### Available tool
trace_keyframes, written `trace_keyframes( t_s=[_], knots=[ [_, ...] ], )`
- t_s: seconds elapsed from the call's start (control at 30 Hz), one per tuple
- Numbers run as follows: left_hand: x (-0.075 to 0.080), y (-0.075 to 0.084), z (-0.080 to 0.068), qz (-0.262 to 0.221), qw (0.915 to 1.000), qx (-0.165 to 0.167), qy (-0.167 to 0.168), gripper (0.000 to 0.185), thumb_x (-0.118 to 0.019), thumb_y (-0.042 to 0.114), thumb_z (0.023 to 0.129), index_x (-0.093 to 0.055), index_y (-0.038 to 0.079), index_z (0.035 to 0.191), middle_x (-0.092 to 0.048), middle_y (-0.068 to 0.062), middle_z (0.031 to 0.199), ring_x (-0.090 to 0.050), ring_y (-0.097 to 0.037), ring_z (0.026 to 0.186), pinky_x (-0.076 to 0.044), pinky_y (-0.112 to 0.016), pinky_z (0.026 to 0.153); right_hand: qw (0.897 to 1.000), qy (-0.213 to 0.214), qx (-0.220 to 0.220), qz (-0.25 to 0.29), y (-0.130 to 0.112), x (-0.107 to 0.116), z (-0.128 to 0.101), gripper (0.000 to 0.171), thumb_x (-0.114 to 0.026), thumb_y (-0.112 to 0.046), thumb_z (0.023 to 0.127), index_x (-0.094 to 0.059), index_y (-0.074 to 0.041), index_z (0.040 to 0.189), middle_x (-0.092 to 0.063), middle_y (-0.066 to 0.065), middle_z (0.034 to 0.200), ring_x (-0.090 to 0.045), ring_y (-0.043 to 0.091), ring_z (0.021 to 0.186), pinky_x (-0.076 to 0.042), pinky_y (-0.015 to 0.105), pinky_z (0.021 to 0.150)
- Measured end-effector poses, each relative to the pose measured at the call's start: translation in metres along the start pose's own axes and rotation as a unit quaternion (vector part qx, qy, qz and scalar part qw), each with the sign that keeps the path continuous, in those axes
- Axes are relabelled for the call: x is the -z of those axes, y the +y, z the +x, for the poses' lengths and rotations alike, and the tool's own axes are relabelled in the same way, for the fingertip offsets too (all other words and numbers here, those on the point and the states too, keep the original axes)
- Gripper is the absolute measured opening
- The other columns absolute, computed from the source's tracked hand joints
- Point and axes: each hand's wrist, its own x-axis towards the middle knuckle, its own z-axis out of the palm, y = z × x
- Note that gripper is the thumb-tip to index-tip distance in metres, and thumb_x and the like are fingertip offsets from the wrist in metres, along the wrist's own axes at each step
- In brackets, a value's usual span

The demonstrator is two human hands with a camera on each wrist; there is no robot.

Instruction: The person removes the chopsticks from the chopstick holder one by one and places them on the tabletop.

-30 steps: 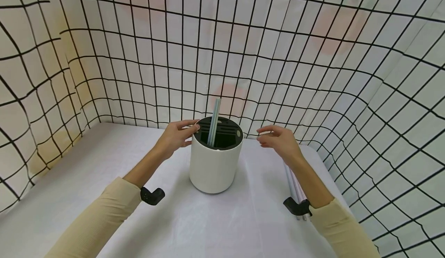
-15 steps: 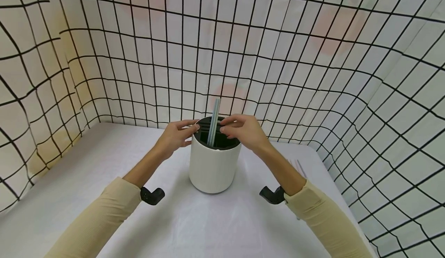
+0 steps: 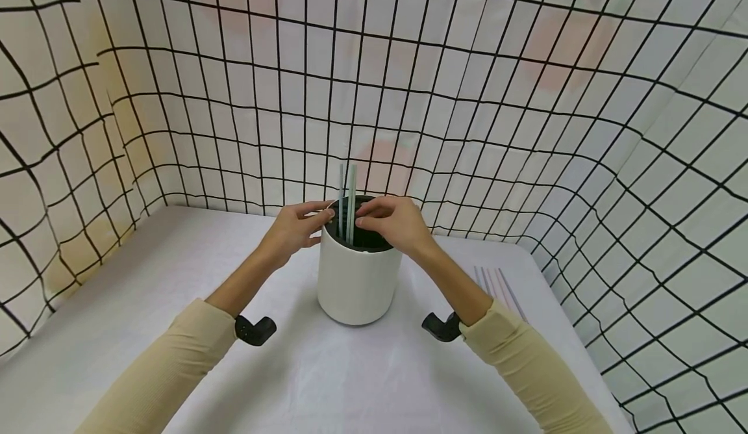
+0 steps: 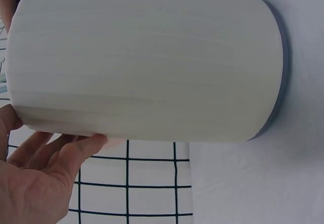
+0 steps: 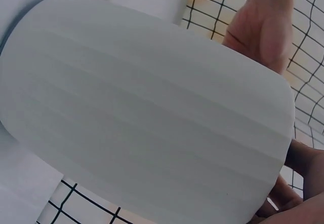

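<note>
**Desk:** Standing upright at the middle of the white table [image 3: 146, 330], what is the main object?

**Photographer:** A white cylindrical holder [image 3: 358, 284] with a dark slotted top. Two pale straws [image 3: 347, 203] rise upright out of its left half, just apart from each other, their tips clear above the rim.

**Desk:** And the hands?

**Photographer:** The left hand [image 3: 294, 229] rests at the holder's left upper edge, fingers fairly straight and touching the rim; the left wrist view shows its palm [image 4: 35, 183] spread beside the wall rather than wrapped round it. The right hand [image 3: 390, 221] lies over the right side of the top, fingers bent down at the opening just beside the straws. Whether they pinch a straw or only touch the rim I cannot tell; the right wrist view shows mostly the holder's wall [image 5: 147, 117].

**Desk:** Edges and open room?

**Photographer:** The holder sits well back from the table's near edge. Bare cloth lies on its left. On the right, more straws [image 3: 497, 284] lie flat near the table's right edge, well apart from the holder. A black-gridded white backdrop [image 3: 526, 96] closes in the back and both sides.
</note>
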Motion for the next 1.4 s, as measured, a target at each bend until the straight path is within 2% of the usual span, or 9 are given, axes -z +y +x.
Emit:
trace_keyframes(
  t_s=[0.27, 0.5, 0.67, 0.93, 1.17, 1.4],
  knots=[
    [0.002, -0.001, -0.001, 0.003, 1.0, -0.001, 0.003, 0.047, -0.061, 0.033, 0.103, -0.055, 0.015, 0.147, -0.056, -0.012, 0.146, -0.058, -0.027, 0.133, -0.057, -0.042, 0.102, 0.999, 0.012, 0.018, -0.034, -0.003, -0.01, 0.003, 0.018, -0.079, -0.021, 0.089, -0.078, -0.011, 0.104, -0.076, 0.004, 0.093, -0.069, 0.019, 0.092, -0.06, 0.035, 0.081],
    [0.002, -0.002, -0.001, -0.001, 1.0, -0.002, 0.001, 0.048, -0.062, 0.034, 0.103, -0.056, 0.015, 0.147, -0.057, -0.012, 0.146, -0.057, -0.027, 0.133, -0.057, -0.042, 0.102, 1.0, 0.016, 0.003, -0.015, -0.003, -0.011, 0.004, 0.018, -0.08, -0.02, 0.089, -0.079, -0.01, 0.104, -0.076, 0.005, 0.099, -0.07, 0.02, 0.097, -0.061, 0.036, 0.086],
    [0.001, -0.001, -0.001, 0.0, 1.0, 0.0, 0.002, 0.048, -0.062, 0.033, 0.103, -0.055, 0.015, 0.147, -0.056, -0.012, 0.147, -0.057, -0.027, 0.134, -0.056, -0.042, 0.103, 0.999, 0.008, -0.02, 0.033, -0.005, -0.004, 0.003, 0.02, -0.079, -0.02, 0.09, -0.077, -0.01, 0.107, -0.075, 0.008, 0.109, -0.07, 0.026, 0.102, -0.062, 0.041, 0.088],
    [0.0, 0.0, 0.0, -0.009, 1.0, 0.002, 0.003, 0.046, -0.062, 0.031, 0.103, -0.057, 0.014, 0.145, -0.057, -0.013, 0.145, -0.057, -0.027, 0.133, -0.057, -0.042, 0.103, 0.99, 0.004, -0.028, 0.141, -0.013, 0.008, -0.003, 0.022, -0.072, -0.012, 0.095, -0.068, -0.001, 0.114, -0.071, 0.017, 0.121, -0.073, 0.028, 0.098, -0.064, 0.034, 0.088],
    [0.0, 0.0, 0.001, -0.013, 0.9999, 0.004, 0.003, 0.046, -0.063, 0.031, 0.103, -0.056, 0.014, 0.146, -0.057, -0.013, 0.145, -0.057, -0.026, 0.134, -0.056, -0.043, 0.103, 0.978, 0.051, -0.018, 0.202, -0.016, 0.022, -0.007, 0.021, -0.068, -0.01, 0.098, -0.063, 0.002, 0.113, -0.071, 0.026, 0.117, -0.076, 0.025, 0.085, -0.065, 0.037, 0.085],
    [0.0, 0.0, 0.001, -0.007, 0.9999, 0.01, 0.01, 0.045, -0.063, 0.03, 0.103, -0.057, 0.015, 0.145, -0.057, -0.012, 0.145, -0.056, -0.026, 0.134, -0.055, -0.043, 0.104, 0.965, 0.094, -0.006, 0.244, -0.017, 0.046, -0.01, 0.023, -0.068, -0.009, 0.098, -0.06, 0.002, 0.116, -0.073, 0.02, 0.11, -0.076, 0.023, 0.084, -0.065, 0.037, 0.083]
  ],
)
